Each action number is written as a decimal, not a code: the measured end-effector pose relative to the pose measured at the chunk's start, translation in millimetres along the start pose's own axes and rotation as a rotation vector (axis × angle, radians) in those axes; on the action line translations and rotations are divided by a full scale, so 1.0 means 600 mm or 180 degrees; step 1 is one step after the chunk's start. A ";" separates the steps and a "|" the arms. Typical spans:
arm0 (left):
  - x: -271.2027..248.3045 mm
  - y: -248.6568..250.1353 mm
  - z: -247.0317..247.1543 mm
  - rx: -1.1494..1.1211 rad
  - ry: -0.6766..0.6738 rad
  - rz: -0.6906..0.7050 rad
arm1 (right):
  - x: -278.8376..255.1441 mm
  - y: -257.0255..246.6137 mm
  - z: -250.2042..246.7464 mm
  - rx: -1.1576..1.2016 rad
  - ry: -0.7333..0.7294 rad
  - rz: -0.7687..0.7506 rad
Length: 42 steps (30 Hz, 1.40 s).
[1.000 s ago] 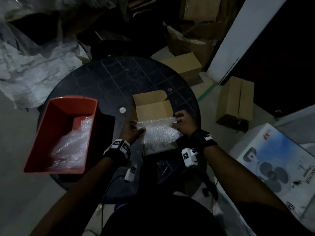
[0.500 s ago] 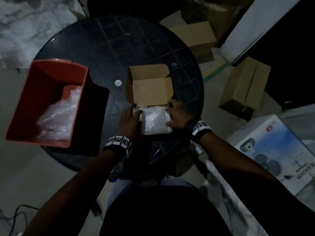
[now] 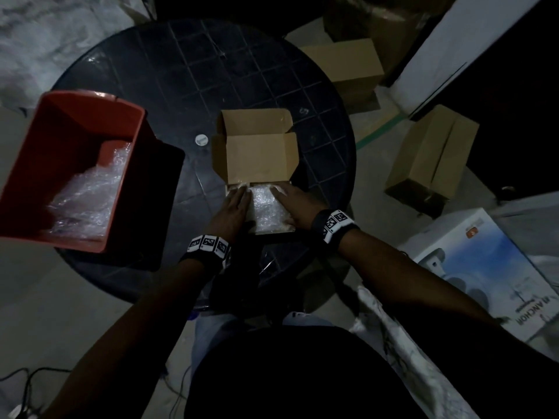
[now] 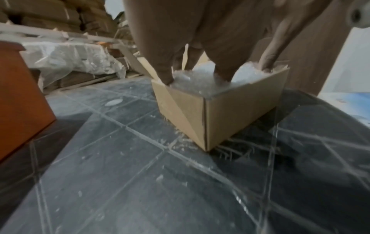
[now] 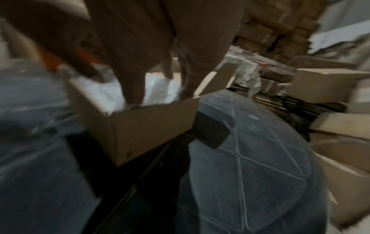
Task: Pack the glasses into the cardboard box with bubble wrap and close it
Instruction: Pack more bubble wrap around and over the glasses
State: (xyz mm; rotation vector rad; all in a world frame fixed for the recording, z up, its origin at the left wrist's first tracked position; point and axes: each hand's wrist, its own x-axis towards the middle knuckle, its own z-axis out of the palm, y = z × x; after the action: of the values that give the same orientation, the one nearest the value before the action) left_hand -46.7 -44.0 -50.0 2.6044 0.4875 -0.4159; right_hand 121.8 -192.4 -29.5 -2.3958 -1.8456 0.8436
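A small cardboard box (image 3: 272,229) stands open near the front of the round dark table (image 3: 193,71), its lid flap (image 3: 257,155) tilted back. Bubble wrap (image 3: 267,207) fills the box. My left hand (image 3: 239,195) presses on the wrap's left side and my right hand (image 3: 281,192) on its right side, both with straight fingers. The left wrist view shows fingertips (image 4: 166,79) sunk into the wrap (image 4: 200,79) inside the box (image 4: 230,110). In the blurred right wrist view, fingers (image 5: 134,88) push into the wrap (image 5: 158,88). No glasses are visible.
A red bin (image 3: 36,164) holding more bubble wrap (image 3: 87,195) sits on the table's left. A dark flat object (image 5: 212,126) lies against the box's right side. Cardboard boxes (image 3: 432,158) and a printed fan carton (image 3: 484,267) stand on the floor to the right.
A second ago both hands held the bubble wrap stretched over the box; now it is down inside, and both hands press on it from closer together.
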 end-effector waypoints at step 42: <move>-0.012 -0.007 0.011 0.0826 0.0150 -0.0418 | -0.006 -0.024 0.031 -0.0345 0.0190 0.0547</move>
State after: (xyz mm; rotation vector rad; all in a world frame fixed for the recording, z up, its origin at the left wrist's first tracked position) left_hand -56.3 -45.7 -54.4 2.8464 0.6629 -0.4908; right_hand 100.5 -197.3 -39.3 -2.6453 -1.7269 0.6884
